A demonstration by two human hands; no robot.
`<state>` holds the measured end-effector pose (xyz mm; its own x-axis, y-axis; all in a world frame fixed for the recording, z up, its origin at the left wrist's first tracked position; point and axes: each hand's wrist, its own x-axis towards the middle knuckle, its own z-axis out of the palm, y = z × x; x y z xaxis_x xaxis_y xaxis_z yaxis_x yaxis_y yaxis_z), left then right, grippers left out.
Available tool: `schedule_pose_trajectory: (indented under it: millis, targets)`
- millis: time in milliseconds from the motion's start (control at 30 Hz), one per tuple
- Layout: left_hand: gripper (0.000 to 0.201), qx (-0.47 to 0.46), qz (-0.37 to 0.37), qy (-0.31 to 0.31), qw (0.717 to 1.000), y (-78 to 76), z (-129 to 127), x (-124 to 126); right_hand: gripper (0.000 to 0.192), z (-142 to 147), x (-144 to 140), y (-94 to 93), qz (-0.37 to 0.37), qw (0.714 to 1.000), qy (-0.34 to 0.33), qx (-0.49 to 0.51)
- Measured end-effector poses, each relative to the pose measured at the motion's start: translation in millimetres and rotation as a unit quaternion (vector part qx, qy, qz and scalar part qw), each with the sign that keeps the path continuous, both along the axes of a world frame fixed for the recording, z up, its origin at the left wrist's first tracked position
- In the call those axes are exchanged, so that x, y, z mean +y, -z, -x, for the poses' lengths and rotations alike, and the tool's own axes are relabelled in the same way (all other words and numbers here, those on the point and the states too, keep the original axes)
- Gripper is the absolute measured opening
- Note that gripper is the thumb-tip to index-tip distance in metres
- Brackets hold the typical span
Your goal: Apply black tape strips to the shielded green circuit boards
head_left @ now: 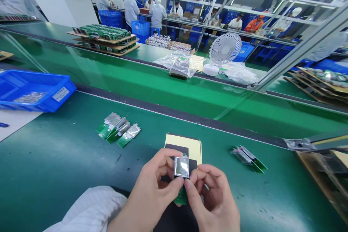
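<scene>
A small green circuit board with a silvery display screen is held between my two hands, over a stack of cream and black sheets. My left hand pinches the left side of the screen, thumb at its lower edge. On the other side, my right hand has its thumb and forefinger at the screen's lower right corner; the other fingers curl in. Several similar boards with screens lie to the left of the sheets. A few more boards rest to the right.
A blue bin with small metal parts stands at the far left. Behind a raised ledge are stacked cardboard trays of boards, a white fan and plastic bags. More cardboard sits at the right edge. Co-workers work in the background.
</scene>
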<state>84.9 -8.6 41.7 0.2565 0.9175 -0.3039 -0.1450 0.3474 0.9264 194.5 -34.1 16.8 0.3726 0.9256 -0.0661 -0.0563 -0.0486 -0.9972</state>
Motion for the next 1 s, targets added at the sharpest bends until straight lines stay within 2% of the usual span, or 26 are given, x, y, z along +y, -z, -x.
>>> schedule_pose_trajectory:
  millis: [167, 333, 400, 600, 733, 833, 933, 1000]
  targets:
    - [0.025, -0.019, 0.003, -0.011, 1.0, -0.8, 2.3, -0.5, 0.028, -2.7, 1.1, -4.9, 0.014, 1.0, 0.012, -0.002]
    - [0.024, -0.025, 0.001, 0.004, 1.0, -3.2, 2.8, -1.0, 0.021, -2.9, 4.2, -12.1, 0.085, 0.992, -0.064, 0.067]
    - [0.024, -0.025, -0.006, 0.008, 1.0, -3.9, 2.0, -1.3, 0.02, -2.2, 4.3, -12.4, 0.089, 0.99, -0.081, 0.074]
    - [0.02, -0.016, -0.007, 0.004, 1.0, -3.8, 1.9, -2.0, 0.018, -4.8, 1.4, -0.3, 0.096, 0.98, -0.09, 0.15]
    - [0.021, -0.011, 0.002, 0.003, 1.0, 0.0, 6.4, 0.1, 0.02, -10.9, 3.0, 6.6, 0.105, 0.963, -0.14, 0.205]
    - [0.026, 0.008, -0.011, 0.036, 0.999, 1.2, 12.5, 4.2, 0.019, -14.8, 6.0, 0.9, 0.113, 0.963, -0.164, 0.182]
    - [0.031, 0.013, -0.002, 0.069, 0.998, -1.2, 18.4, 8.1, 0.022, -16.7, 8.0, -10.3, 0.122, 0.969, -0.15, 0.154]
    - [0.033, 0.001, 0.016, 0.067, 0.998, -3.4, 20.9, 9.4, 0.022, -17.3, 8.6, -15.9, 0.124, 0.97, -0.146, 0.148]
